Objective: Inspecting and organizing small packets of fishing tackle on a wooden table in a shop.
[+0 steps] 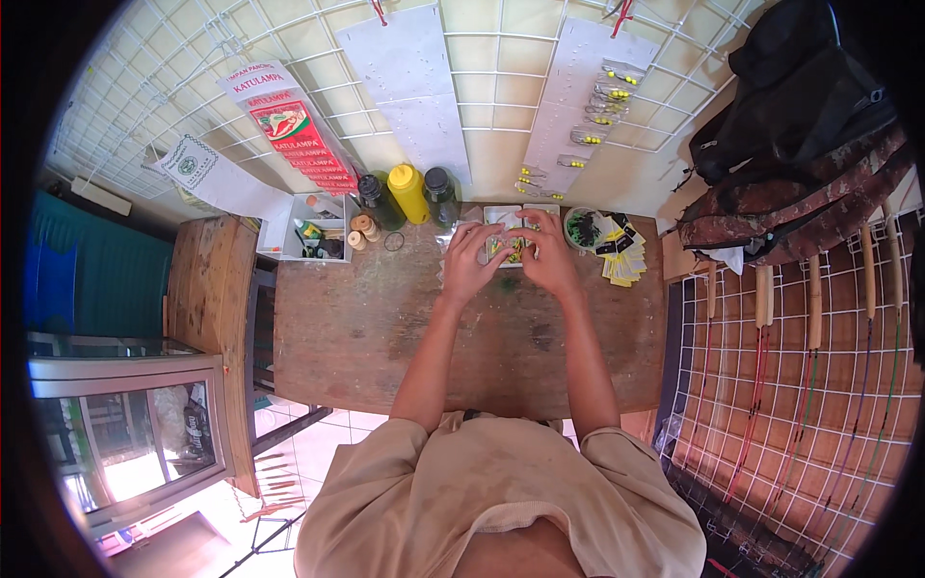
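Note:
Both hands meet at the far middle of a worn wooden table (385, 337). My left hand (472, 258) and my right hand (546, 252) pinch a small clear plastic packet (505, 249) with yellow and green bits inside, held between their fingertips. The packet hovers over a white compartment tray (501, 214) near the table's back edge. What is inside the packet is too small to make out.
Behind the hands stand dark bottles (376, 200) and a yellow squeeze bottle (409, 191). A white organiser box (313, 231) sits at back left, a round dish (581, 229) and yellow-black cards (621, 258) at back right. Wire grids carry hanging cards; rods lean at right (814, 347).

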The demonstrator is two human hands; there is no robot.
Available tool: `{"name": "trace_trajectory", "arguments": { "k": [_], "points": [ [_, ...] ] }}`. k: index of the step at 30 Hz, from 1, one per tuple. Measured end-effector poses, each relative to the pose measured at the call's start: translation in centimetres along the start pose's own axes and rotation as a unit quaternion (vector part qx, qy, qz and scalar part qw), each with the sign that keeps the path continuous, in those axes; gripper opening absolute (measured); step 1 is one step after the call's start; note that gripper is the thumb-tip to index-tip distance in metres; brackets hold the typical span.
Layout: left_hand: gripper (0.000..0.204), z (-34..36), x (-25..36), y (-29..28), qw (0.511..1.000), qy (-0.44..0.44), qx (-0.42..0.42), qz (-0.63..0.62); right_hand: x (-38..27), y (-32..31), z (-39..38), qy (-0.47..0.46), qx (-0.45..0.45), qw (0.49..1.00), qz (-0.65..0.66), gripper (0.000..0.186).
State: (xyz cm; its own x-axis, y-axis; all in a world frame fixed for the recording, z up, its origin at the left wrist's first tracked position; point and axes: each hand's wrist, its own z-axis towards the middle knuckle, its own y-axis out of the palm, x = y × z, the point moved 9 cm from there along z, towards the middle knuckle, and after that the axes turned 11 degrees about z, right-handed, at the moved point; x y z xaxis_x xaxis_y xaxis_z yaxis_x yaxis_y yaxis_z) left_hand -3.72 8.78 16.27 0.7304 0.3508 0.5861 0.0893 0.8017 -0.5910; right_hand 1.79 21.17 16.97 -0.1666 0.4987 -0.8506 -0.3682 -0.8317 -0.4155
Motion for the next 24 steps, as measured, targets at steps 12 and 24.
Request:
{"name": "trace_trajectory", "arguments": {
  "k": [12, 24],
  "points": [
    [0.038, -0.5, -0.7, -0.5, 1.000, 0.008, 0.011, 0.005, 0.3, 1.0, -0.2, 0.022, -0.032, 0.999, 0.033, 0.040],
    [0.037, 0.0, -0.1, -0.1, 1.000, 0.012, -0.016, -0.012, 0.0, 0.6, 0.1, 0.001, -0.037, 0.999, -0.006, 0.043]
  ]
}}
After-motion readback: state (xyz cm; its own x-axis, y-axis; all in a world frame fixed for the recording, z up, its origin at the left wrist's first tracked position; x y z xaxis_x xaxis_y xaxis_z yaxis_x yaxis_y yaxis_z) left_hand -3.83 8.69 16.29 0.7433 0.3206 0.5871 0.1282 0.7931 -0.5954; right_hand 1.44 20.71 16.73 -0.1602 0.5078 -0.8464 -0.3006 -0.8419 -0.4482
